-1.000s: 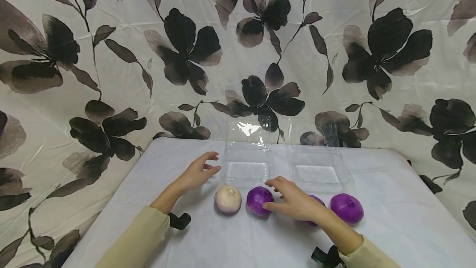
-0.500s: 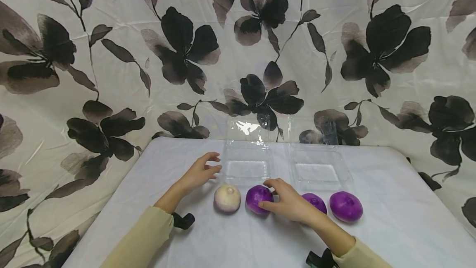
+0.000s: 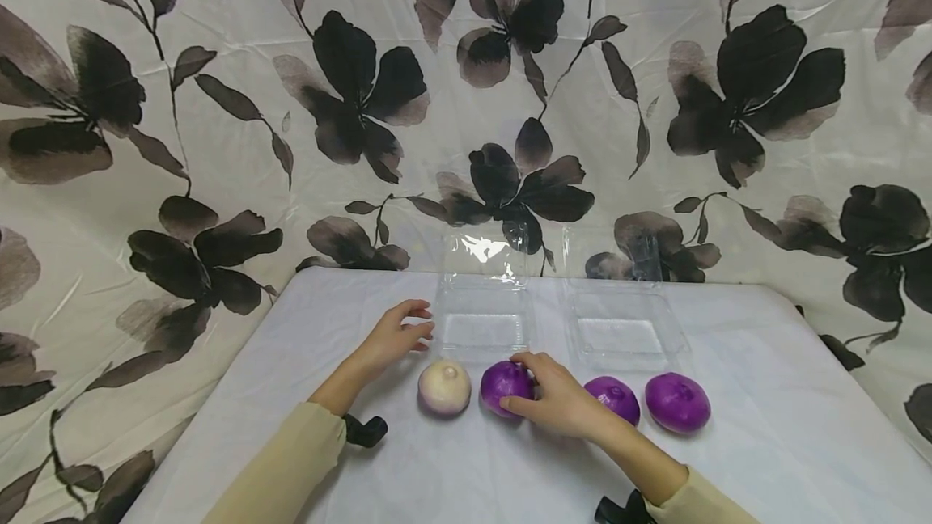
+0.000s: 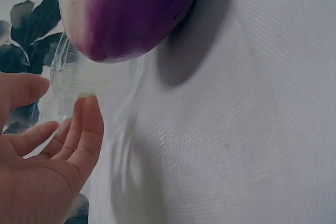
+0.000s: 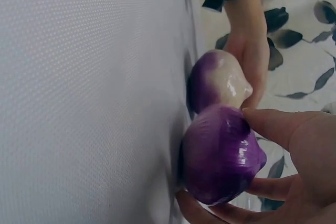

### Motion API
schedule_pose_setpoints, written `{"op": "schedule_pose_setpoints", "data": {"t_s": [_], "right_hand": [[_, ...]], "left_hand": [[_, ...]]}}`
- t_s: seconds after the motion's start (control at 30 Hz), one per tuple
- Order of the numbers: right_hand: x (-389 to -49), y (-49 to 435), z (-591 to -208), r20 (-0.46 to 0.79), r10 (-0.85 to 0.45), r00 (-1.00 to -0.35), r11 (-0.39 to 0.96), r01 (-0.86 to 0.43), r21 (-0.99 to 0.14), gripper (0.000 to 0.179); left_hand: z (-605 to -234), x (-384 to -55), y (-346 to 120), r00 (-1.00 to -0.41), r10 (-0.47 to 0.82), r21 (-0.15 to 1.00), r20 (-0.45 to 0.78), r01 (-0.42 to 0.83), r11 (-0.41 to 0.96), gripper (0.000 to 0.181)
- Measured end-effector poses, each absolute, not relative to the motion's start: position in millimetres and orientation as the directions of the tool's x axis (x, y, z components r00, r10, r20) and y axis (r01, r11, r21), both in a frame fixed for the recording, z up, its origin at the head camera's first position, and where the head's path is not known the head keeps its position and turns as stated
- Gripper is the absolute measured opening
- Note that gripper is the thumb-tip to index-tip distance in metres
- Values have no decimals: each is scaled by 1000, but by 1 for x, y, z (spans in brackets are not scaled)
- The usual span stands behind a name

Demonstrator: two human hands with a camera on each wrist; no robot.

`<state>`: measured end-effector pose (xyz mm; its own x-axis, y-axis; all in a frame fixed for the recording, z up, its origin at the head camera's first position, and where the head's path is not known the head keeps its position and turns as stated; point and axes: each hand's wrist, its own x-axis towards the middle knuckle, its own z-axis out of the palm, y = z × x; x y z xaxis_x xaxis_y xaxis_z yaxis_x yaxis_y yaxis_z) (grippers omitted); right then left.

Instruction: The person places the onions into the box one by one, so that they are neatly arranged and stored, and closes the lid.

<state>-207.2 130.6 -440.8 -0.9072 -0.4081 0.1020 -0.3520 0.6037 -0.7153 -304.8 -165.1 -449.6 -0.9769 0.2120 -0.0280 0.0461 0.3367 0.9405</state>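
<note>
Overall, a floral cloth hangs beyond a white-covered bench. On the bench's far part stand a left clear container and a right clear container, lids raised. The left hand, fingers loosely parted, is just left of the left clear container; contact cannot be told. The right hand grips a purple bulb, thumb nearer, on the near side of that container. Left of it lies a pale-topped bulb; right, a third bulb and a rightmost bulb, both purple.
</note>
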Motion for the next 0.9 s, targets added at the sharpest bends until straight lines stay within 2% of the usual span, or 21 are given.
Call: {"op": "schedule_pose_setpoints", "data": {"t_s": [0.37,0.9], "right_hand": [[-206,129,-439,87,-423,-902,585,-345,-734,65],[-205,130,-438,80,-461,-884,543,-352,-763,64]], "left_hand": [[-450,-307,-162,-981,184,980,-57,-20,196,46],[-456,-312,-160,-985,147,994,-85,-74,82,42]]}}
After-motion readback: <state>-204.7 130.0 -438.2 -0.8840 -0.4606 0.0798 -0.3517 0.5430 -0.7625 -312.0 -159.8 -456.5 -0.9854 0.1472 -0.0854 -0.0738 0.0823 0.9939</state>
